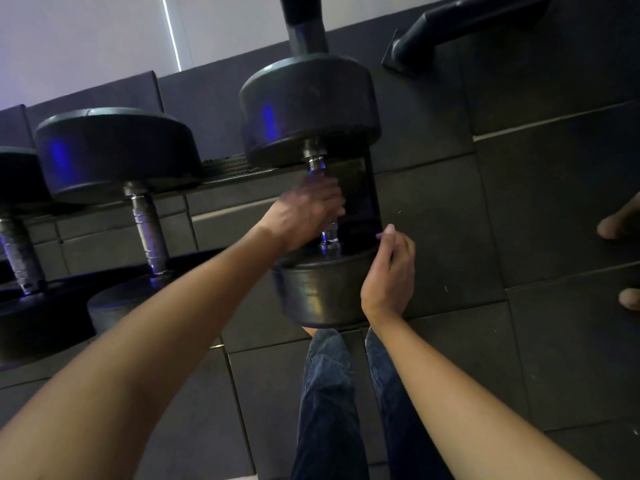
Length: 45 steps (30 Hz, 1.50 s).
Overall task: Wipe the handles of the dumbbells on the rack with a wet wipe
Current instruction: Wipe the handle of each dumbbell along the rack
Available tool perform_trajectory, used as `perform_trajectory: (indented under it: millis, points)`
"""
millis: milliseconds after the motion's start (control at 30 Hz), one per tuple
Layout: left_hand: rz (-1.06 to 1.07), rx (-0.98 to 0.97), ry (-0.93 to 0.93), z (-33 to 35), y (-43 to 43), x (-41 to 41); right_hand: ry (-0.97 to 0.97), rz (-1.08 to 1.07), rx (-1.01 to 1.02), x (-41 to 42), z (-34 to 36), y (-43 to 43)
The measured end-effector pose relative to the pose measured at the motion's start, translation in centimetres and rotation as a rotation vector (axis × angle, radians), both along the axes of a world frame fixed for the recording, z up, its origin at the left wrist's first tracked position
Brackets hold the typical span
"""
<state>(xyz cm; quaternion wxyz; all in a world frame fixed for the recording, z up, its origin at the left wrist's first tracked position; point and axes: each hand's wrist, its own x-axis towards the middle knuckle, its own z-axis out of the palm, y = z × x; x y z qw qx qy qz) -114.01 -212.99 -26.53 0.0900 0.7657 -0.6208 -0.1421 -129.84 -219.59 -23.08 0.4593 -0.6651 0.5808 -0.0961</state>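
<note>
A big black dumbbell lies on the rack at the centre. My left hand grips its metal handle around the middle, covering most of the bar; no wet wipe shows. My right hand rests against the right side of the dumbbell's near weight head, fingers loosely bent and holding nothing. To the left lie a second dumbbell, its bare handle exposed, and a third dumbbell at the frame's left edge.
Dark rubber floor tiles spread to the right. My legs in blue jeans stand below the rack. Another person's toes show at the right edge. A black machine base sits at the top right.
</note>
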Motion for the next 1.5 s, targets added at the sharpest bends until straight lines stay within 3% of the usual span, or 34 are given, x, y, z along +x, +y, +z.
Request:
perform_trajectory:
  millis: [100, 233, 400, 567, 700, 767, 833, 933, 1033, 1133, 1233, 1333, 1367, 1500]
  points:
    - [-0.184, 0.017, 0.046, 1.2, 0.3, 0.3, -0.004, -0.007, 0.003, -0.1, 0.0, 0.0]
    - [-0.037, 0.015, -0.010, 1.1, -1.5, 2.4, -0.008, -0.014, 0.009, -0.1, 0.0, 0.0]
    - [-0.284, -0.025, 0.058, -0.1, 0.4, -0.4, 0.002, -0.015, 0.005, -0.1, -0.2, -0.1]
    - [0.056, -0.088, -0.070, -0.2, 0.7, 0.9, -0.004, -0.010, 0.005, -0.1, -0.1, -0.1]
    - [-0.177, -0.129, -0.008, -0.2, 3.6, -0.1, -0.007, -0.015, 0.007, 0.0, -0.1, 0.0]
    - [-0.083, -0.136, 0.017, -0.3, 3.1, 0.8, -0.012, -0.020, 0.013, 0.0, -0.1, 0.0]
    - [0.265, -0.194, 0.144, 0.1, 1.8, 0.5, -0.016, -0.022, 0.014, -0.1, -0.1, 0.0]
    - [0.852, -0.237, 0.534, 1.5, 0.6, -2.2, -0.002, -0.018, 0.021, -0.1, -0.2, 0.0]
    - [1.181, -0.127, 0.770, 1.7, 0.9, -3.4, 0.000, -0.014, 0.006, -0.1, -0.2, -0.1]
    - [1.431, -0.282, 1.071, 1.5, -0.1, -1.8, -0.001, -0.013, 0.007, -0.1, -0.1, 0.0]
    - [1.555, -0.347, 1.284, 0.6, -0.5, -1.5, -0.001, -0.020, 0.008, -0.1, -0.2, 0.0]
    - [1.488, -0.027, 1.371, 0.0, 0.9, -2.4, 0.010, -0.027, 0.016, -0.1, -0.2, -0.1]
    - [1.464, 0.002, 1.429, -0.3, 1.0, -2.1, 0.010, -0.028, 0.018, -0.1, -0.2, 0.0]
    - [1.486, -0.325, 1.825, 1.0, -1.4, 0.1, 0.000, -0.019, 0.021, 0.0, -0.1, 0.0]
